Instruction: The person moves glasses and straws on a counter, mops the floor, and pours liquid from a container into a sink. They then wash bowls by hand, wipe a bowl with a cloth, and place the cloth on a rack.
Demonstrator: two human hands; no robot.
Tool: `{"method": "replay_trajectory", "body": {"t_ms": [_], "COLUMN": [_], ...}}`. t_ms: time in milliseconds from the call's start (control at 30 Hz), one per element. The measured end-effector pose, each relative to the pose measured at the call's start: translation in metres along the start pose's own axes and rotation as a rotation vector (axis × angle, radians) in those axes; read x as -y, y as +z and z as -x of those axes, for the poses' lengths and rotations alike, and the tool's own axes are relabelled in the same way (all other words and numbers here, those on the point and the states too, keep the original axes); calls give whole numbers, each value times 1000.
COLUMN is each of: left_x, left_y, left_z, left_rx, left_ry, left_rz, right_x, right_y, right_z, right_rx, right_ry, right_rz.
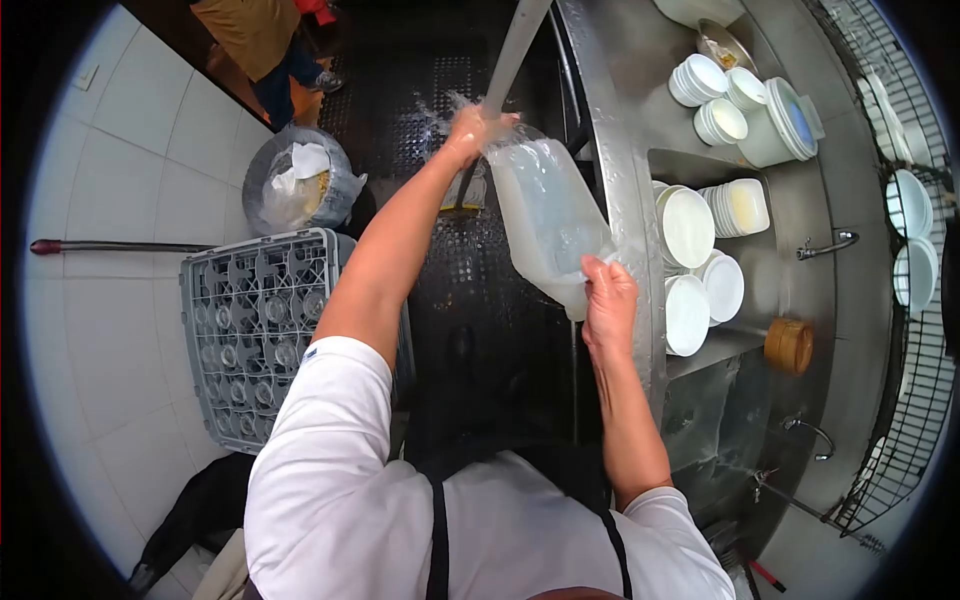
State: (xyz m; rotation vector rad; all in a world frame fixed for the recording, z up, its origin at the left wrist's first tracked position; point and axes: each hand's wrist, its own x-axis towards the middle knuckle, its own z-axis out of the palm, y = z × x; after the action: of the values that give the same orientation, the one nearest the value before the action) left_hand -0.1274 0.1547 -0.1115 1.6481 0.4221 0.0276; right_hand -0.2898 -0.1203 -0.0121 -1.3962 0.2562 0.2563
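Observation:
A large translucent plastic container (555,225) is tilted between my two hands, with water on its surface. My right hand (610,300) is closed on its near corner. My left hand (475,135) is closed at its far end, its fingers partly hidden by splashing water and a long pale shaft (515,55) that comes down from the top of the view. Water sprays out around the left hand. Below it, a yellow-edged tool head (462,200) rests near the dark wet floor mat (455,265).
On the right, a steel sink counter (630,190) holds stacks of white dishes (687,228) and tubs (720,122). To the left stand a grey glass rack (265,330) and a lined bin (305,180). A person (262,45) stands at the far left.

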Motion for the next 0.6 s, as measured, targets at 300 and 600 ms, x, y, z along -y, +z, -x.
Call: {"method": "replay_trajectory", "body": {"t_ms": [300,600], "left_x": [76,80], "left_y": [-45,-51], "left_z": [-34,-29], "left_rx": [-106,-133], "left_ry": [-62,-75], "left_rz": [-163,-293], "right_x": [-74,-68], "right_y": [28,64], "right_z": [-62,-97], "right_rx": [14,94], "right_ry": [-27,-164], "right_rz": [695,1030]}}
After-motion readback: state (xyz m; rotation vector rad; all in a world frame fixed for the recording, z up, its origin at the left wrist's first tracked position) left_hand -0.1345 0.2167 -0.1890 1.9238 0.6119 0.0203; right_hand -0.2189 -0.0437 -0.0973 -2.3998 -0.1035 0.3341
